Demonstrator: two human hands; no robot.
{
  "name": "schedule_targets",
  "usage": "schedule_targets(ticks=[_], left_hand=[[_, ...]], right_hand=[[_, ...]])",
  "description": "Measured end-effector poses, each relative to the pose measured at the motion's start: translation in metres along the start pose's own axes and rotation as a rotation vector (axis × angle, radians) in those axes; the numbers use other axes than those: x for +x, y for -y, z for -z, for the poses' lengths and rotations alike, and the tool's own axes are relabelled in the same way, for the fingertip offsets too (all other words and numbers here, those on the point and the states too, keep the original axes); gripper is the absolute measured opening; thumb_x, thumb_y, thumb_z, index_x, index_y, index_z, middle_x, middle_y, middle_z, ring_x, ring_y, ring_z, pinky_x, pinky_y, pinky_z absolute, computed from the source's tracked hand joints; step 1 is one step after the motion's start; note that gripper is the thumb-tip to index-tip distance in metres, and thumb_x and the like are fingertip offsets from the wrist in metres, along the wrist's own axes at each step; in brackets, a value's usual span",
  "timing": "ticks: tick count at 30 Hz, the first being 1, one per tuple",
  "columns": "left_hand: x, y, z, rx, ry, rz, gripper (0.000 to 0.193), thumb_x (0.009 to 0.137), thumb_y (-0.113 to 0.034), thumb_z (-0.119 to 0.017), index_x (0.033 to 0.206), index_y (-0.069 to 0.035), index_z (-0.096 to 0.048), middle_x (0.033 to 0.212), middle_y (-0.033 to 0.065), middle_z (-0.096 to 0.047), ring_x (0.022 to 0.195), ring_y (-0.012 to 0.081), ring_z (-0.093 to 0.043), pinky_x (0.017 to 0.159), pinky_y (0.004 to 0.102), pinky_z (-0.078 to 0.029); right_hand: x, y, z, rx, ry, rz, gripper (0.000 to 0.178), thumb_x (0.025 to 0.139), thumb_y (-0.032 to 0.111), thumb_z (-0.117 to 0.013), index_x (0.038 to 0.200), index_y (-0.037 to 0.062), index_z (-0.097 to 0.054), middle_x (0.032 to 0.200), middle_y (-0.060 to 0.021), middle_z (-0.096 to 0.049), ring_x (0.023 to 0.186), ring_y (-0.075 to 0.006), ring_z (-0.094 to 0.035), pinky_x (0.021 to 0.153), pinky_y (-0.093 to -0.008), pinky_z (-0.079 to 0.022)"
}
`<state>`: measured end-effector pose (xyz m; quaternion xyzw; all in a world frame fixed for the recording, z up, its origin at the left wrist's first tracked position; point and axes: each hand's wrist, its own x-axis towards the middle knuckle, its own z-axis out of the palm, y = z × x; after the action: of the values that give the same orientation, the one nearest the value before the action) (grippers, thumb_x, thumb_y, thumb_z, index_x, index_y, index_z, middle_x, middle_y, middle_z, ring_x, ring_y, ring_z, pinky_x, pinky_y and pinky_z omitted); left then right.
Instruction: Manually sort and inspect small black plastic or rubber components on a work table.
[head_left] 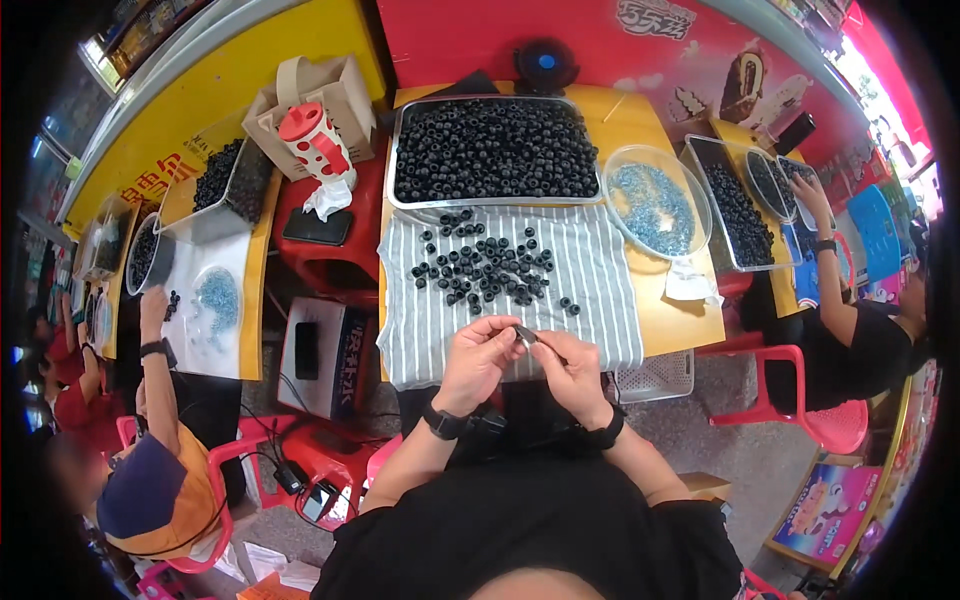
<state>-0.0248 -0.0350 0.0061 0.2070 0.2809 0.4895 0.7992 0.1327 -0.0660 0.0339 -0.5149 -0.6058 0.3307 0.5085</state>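
My left hand [475,365] and my right hand [572,370] meet over the near edge of a grey-and-white striped cloth [600,300]. Between their fingertips is a small dark piece [524,333] with a pale spot at its lower side; the fingers partly cover it, and its kind is unclear. Both hands pinch closed around it. Just beyond them, many small black round pieces [490,265], some showing a hole, lie scattered on the cloth. A clear tray [398,190] heaped with more of them stands behind. To its right is a clear round bowl [695,235] of small bluish transparent bits.
A crumpled white tissue [692,283] lies beside the bowl. A black fan [546,65] stands at the back. On the left, a red stool [365,225] holds a phone [317,227], a spotted cup [315,138] and a paper bag [345,95]. People work at tables on both sides.
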Motion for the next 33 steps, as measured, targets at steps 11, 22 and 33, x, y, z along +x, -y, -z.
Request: schedule_targets(ticks=[11, 22, 33], left_hand=[[-0.004, -0.001, 0.006, 0.239, -0.107, -0.028, 0.013, 0.091, -0.005, -0.061, 0.101, 0.002, -0.063, 0.085, 0.0058, -0.065, 0.072, 0.0127, -0.062, 0.067, 0.0239, -0.049], [0.002, -0.005, 0.007, -0.007, 0.009, 0.014, 0.020, 0.093, -0.005, -0.055, 0.111, 0.002, -0.060, 0.098, 0.0106, -0.065, 0.083, 0.0164, -0.063, 0.074, 0.0268, -0.049], [0.003, -0.004, 0.007, -0.025, 0.021, 0.031, 0.020, 0.092, -0.005, -0.056, 0.110, 0.002, -0.061, 0.098, 0.0119, -0.065, 0.081, 0.0171, -0.064, 0.074, 0.0276, -0.051]], right_hand=[[0.003, -0.016, 0.021, -0.283, -0.096, -0.031, 0.012, 0.084, 0.010, -0.065, 0.090, -0.0005, -0.066, 0.072, -0.0156, -0.062, 0.059, -0.0286, -0.060, 0.054, -0.0351, -0.045], [0.021, -0.022, 0.070, -0.492, -0.136, -0.045, 0.016, 0.084, 0.016, -0.067, 0.090, 0.0013, -0.066, 0.070, -0.0149, -0.061, 0.058, -0.0292, -0.059, 0.053, -0.0366, -0.044], [0.022, -0.030, 0.066, -0.354, -0.023, -0.067, 0.018, 0.082, 0.016, -0.069, 0.092, 0.0010, -0.066, 0.073, -0.0145, -0.064, 0.063, -0.0297, -0.062, 0.055, -0.0362, -0.046]])
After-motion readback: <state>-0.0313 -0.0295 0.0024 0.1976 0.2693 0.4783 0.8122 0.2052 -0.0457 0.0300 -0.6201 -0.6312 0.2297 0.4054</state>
